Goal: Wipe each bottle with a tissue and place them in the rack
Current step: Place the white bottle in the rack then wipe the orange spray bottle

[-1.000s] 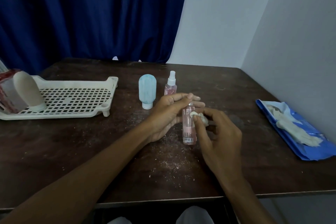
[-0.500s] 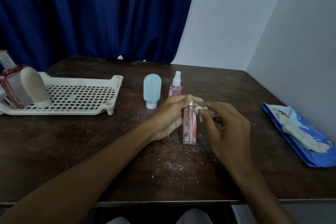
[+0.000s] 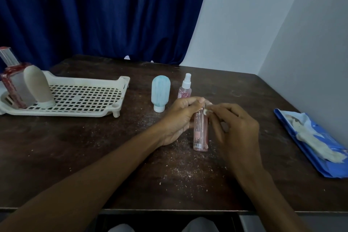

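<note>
A slim pink bottle [image 3: 200, 133] stands upright at the table's middle. My left hand [image 3: 179, 118] grips its upper part from the left. My right hand [image 3: 235, 128] pinches a small wad of white tissue [image 3: 206, 111] against the bottle's top. Behind them stand a pale blue tube bottle [image 3: 160, 92] on its cap and a small pink spray bottle [image 3: 185, 88]. The cream perforated rack [image 3: 79, 98] sits at the left, holding a beige tube bottle [image 3: 37, 86] and a clear bottle with red trim [image 3: 13, 84].
A blue tissue pack [image 3: 312, 145] with white tissue pulled out lies at the table's right, close to the white wall. White crumbs speckle the dark wooden table [image 3: 94, 156] around the bottle. A blue curtain hangs behind.
My right hand slid the tissue from the bottle's middle up to its top. My left hand kept its grip; the view shifted slightly.
</note>
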Demonstrator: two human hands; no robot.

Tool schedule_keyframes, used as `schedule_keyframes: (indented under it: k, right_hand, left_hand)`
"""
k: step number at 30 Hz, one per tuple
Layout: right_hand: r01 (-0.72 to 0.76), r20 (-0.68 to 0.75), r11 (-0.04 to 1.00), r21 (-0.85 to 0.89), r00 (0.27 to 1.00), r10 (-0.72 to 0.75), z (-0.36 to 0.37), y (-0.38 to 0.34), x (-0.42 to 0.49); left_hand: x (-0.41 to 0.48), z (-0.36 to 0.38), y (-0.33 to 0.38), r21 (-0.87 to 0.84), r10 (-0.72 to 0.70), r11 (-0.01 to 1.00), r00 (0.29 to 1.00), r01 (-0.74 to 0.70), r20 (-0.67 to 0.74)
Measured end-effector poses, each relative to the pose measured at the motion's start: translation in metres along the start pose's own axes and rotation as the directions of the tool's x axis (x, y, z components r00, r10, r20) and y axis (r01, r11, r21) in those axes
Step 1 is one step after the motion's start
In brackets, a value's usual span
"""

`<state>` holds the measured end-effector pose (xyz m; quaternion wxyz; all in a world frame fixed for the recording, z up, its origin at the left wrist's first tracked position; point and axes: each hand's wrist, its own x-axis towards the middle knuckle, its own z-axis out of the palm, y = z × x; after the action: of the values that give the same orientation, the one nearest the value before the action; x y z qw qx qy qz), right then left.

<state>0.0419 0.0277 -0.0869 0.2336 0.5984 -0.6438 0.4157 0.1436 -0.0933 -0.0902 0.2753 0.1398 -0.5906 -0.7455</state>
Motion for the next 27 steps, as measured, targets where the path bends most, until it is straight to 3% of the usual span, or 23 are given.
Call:
schedule_keyframes:
  k: [6,12,27]
  right_hand:
    - [0.037,0.059,0.999,0.035,0.997,-0.039,-0.001,-0.004,-0.022]
    - [-0.025,0.002,0.998,0.063,1.0,0.025,-0.001,-0.002,0.006]
    - [0.011,0.036,0.996,0.09,0.999,-0.015,0.003,-0.011,-0.009]
  left_hand:
    - [-0.001,-0.004,0.002,-0.027,0.015,1.0,1.0,-0.015,-0.002]
    - [0.001,-0.003,0.001,0.01,0.026,1.0,0.999,-0.026,-0.032]
    - [0.0,-0.008,0.004,-0.051,0.001,0.999,0.998,-0.004,-0.06]
